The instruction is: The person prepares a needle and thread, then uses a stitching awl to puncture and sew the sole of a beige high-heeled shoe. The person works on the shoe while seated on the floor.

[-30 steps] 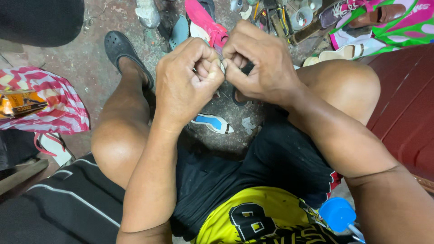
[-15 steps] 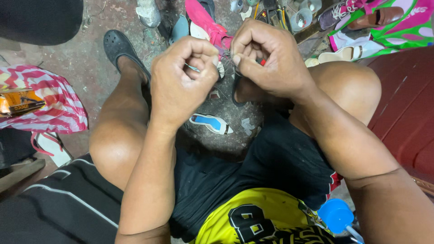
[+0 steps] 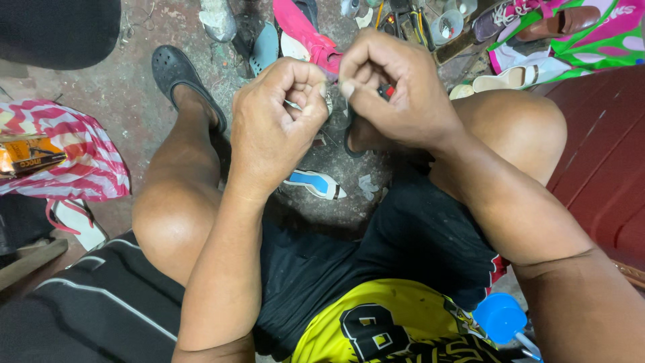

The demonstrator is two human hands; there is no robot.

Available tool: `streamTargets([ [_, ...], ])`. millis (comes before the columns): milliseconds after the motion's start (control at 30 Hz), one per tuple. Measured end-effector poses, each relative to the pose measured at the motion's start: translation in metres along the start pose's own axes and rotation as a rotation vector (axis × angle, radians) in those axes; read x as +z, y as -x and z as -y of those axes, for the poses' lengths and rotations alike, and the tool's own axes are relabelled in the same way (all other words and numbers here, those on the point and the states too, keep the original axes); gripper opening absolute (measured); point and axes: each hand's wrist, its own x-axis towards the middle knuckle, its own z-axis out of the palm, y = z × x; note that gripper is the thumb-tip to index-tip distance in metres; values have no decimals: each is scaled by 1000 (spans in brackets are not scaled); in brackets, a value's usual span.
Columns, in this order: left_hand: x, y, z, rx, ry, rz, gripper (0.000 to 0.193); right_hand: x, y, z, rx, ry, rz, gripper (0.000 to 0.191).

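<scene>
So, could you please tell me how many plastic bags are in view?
2: a red-and-white striped bag on the floor at the left, and a green-and-pink bag at the top right, with shoes beside it. Others may be hidden.

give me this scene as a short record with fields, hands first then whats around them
left hand: left hand closed in a fist, fingertips pinching something too small to tell
right hand: right hand closed, a small red and black object showing between its fingers
hands relation: close together, above the knees
below hands: blue and white insole on the concrete floor
beyond hands: pink shoe
left foot: in a black clog
far left: red and white striped bag
near right: blue cap
</scene>
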Motion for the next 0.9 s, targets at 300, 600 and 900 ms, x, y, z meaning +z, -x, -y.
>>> streamTargets([
  [300, 2, 0, 0, -32, 4, -20, 5, 2, 2, 0, -258, 249, -48, 7],
  [600, -3, -1, 5, -129, 135, 63, 4, -3, 0, 0, 25, -147, 8, 20],
  [900, -4, -2, 6, 26, -45, -57, 7, -4, -2, -12, 112, -344, 120, 14],
])
